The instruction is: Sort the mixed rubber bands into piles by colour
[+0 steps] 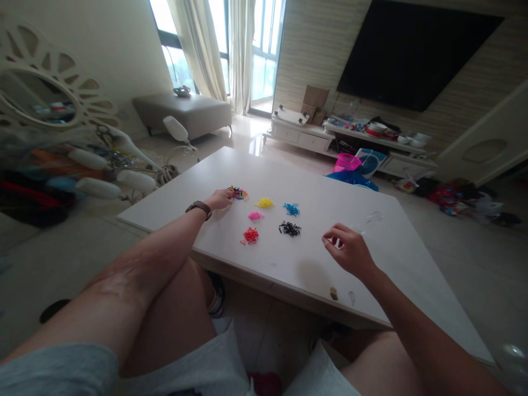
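Observation:
My left hand (221, 199), with a dark watch on the wrist, reaches to the edge of a mixed pile of small coloured rubber bands (239, 192). Its fingers are bent together at the bands; what they hold is too small to see. My right hand (348, 248) hovers over the white table, to the right of a black pile of bands (290, 229). Its fingers are curled, thumb tip near the index tip; anything between them cannot be made out. Between my hands lie yellow bands (264, 203), pink bands (255, 215), red bands (250, 236) and blue bands (292, 209).
Near the front edge of the white table (231, 165) are a small yellow figure (333, 293) and a clear piece (352, 297). Another clear item (374, 217) lies farther right. Beyond the table stand a pink basket (346, 162) and a TV cabinet (307, 137).

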Tool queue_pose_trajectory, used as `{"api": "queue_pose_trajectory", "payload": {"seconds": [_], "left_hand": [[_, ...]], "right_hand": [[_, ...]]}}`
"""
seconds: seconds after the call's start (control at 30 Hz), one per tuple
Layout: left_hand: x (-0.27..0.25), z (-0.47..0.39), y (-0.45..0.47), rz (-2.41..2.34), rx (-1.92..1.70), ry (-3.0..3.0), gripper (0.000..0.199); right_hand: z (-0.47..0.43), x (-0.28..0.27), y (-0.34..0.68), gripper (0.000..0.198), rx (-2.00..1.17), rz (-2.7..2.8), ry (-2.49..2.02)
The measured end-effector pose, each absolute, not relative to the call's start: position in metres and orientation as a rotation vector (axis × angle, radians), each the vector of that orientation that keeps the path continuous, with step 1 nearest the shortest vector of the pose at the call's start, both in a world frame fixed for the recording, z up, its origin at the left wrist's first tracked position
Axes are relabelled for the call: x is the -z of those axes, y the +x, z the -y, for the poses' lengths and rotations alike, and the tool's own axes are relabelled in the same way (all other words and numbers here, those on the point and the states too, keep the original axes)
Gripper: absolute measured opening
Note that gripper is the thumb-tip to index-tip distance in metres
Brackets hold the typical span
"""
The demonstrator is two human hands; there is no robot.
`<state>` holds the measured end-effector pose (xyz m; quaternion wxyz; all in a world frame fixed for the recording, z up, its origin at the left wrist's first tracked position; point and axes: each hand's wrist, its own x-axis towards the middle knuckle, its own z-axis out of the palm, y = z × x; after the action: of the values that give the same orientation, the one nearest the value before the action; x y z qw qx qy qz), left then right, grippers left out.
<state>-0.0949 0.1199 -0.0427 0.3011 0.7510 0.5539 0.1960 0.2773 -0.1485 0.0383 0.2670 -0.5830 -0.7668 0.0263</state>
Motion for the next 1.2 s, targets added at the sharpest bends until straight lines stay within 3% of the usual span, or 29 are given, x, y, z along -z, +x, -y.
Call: {"api": "queue_pose_trajectory", "payload": {"seconds": [0.3, 0.57, 1.0, 1.2], "left_hand": [[0.043, -0.128, -0.105, -1.697, -0.884, 1.634, 0.033], [0.040, -0.120, -0.103, -1.481, -0.973, 1.562, 0.035], [0.003, -0.032, 0.006, -0.622, -0.484, 1.597, 0.029], [0.011, 0.026, 0.054, -0.338, -0.299, 1.301, 0.039]], "right_hand": [[0.152, -0.040, 0.278, 0.013, -0.086, 2.084, -1.572], [0.151, -0.039, 0.275, 0.012, -0.115, 2.106, -1.563], [0.145, -0.028, 0.265, 0.014, -0.255, 2.111, -1.530], [0.141, -0.021, 0.255, 0.011, -0.353, 2.055, -1.452]]}}
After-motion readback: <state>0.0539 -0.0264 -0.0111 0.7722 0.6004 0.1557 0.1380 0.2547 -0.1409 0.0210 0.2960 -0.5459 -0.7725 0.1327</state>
